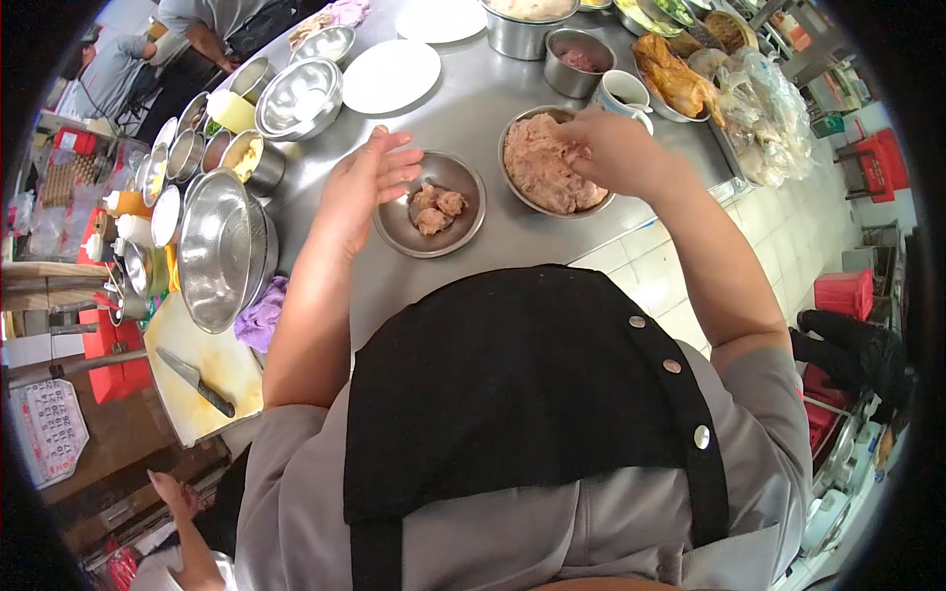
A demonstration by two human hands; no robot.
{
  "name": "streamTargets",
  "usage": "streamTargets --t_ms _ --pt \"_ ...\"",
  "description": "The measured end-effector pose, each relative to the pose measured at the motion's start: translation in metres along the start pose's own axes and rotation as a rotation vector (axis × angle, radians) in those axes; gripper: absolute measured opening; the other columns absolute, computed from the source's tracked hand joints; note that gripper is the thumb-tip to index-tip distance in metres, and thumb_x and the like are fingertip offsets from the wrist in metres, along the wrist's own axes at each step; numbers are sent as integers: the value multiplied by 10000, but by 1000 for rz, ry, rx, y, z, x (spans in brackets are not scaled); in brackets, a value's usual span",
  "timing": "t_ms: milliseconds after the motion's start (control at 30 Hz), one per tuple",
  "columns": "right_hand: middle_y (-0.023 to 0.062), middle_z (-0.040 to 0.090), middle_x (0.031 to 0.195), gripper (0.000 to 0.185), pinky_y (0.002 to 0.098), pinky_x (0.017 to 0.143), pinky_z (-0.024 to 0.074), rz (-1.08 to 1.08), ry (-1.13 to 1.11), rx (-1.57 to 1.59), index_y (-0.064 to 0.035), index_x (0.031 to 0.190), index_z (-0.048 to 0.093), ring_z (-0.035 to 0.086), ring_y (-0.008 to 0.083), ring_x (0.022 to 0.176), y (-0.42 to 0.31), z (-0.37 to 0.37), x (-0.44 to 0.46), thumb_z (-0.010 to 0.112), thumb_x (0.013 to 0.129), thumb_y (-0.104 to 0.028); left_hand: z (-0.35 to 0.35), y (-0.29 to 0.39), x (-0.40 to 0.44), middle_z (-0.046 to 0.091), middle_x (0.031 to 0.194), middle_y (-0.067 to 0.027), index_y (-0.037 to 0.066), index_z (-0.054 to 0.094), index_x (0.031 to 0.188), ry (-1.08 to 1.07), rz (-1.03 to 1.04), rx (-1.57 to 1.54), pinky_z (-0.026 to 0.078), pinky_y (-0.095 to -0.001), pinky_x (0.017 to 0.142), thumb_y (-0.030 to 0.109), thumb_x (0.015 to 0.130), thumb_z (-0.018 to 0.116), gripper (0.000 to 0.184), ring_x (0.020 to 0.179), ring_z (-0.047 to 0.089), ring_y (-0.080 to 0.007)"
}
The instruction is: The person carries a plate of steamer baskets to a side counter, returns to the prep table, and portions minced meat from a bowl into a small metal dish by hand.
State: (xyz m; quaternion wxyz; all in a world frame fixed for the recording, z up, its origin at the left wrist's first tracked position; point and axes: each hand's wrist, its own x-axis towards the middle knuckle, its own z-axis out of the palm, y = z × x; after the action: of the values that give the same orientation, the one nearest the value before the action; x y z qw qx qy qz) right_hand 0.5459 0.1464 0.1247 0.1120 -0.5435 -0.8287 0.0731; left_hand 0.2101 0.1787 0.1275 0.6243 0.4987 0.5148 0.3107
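My right hand (626, 153) reaches into a metal bowl (508, 187) heaped with pink minced meat (547, 163). Its fingers are curled down against the meat, with the tips partly hidden. Closer to my left side, a smaller metal bowl (468, 231) has several small meatballs (434, 209) in the bottom. Over that bowl's left rim, my left hand (367, 187) is held up with fingers apart and nothing in it.
White plates (392, 77) and metal bowls (301, 98) stand at the back. On the left are a large strainer (222, 251) and a knife (197, 382) on a cutting board (168, 330). A mug (623, 91) and roast poultry (675, 79) sit right. Other people stand nearby.
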Motion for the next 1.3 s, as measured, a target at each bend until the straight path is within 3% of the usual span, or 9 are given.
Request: streamTargets --t_ms 167,300,400,500,700,1000,1100,1200,1300 --pt "143 685 870 214 437 775 522 84 -72 -6 -62 954 699 662 336 856 -1 -6 13 669 760 -146 2 -4 0 673 1181 -121 30 567 1301 -16 28 7 464 -310 878 474 1024 437 540 1043 639 -175" --pt "145 708 872 217 371 750 541 168 -28 308 -56 973 699 682 297 790 5 -22 12 666 768 -120 -2 -5 -4 676 1165 -122 20 565 1298 3 45 28 469 -307 873 426 1022 459 502 1032 645 -175" --pt "137 710 868 252 383 767 544 253 -20 488 -49 997 702 685 301 808 9 -23 12 688 765 -145 -1 -4 -7 674 1162 -119 17 562 1301 3 46 24 472 -302 875 388 1019 475 475 1029 645 -176" --pt "139 713 881 291 400 773 545 26 127 144 -53 1020 706 685 320 825 19 -4 4 706 751 -164 2 -4 -8 669 1167 -116 18 560 1304 -23 52 28 476 -302 874 369 1016 483 461 1025 645 -173" --pt "159 709 869 248 415 774 542 250 -50 131 -64 954 703 682 342 843 6 2 12 713 731 -170 7 -7 -1 663 1164 -107 20 557 1304 -81 60 5 480 -295 868 343 1013 506 438 1016 646 -166" --pt "130 683 781 187 341 661 516 343 3 545 -41 891 674 645 225 705 25 -22 13 685 732 -138 0 -15 -1 667 1145 -106 18 558 1297 -55 66 0 485 -290 846 356 1015 514 442 1000 650 -165" --pt "50 671 786 141 309 661 506 292 -98 646 -35 905 659 614 149 690 32 -25 18 706 795 -111 1 -13 -2 668 1144 -105 24 560 1293 -72 68 0 486 -288 846 355 1014 518 435 997 651 -165" --pt "113 700 828 199 371 710 529 176 -60 410 -72 928 677 672 265 775 30 -7 20 690 738 -130 7 -9 -2 667 1147 -104 29 559 1294 -95 67 8 486 -288 852 347 1013 524 426 1001 651 -166" --pt "115 704 850 197 393 750 533 198 -91 181 -82 932 676 679 295 815 23 13 20 687 741 -129 9 -8 -2 666 1146 -102 29 556 1297 -99 57 13 487 -291 857 339 1013 527 421 1004 650 -167"
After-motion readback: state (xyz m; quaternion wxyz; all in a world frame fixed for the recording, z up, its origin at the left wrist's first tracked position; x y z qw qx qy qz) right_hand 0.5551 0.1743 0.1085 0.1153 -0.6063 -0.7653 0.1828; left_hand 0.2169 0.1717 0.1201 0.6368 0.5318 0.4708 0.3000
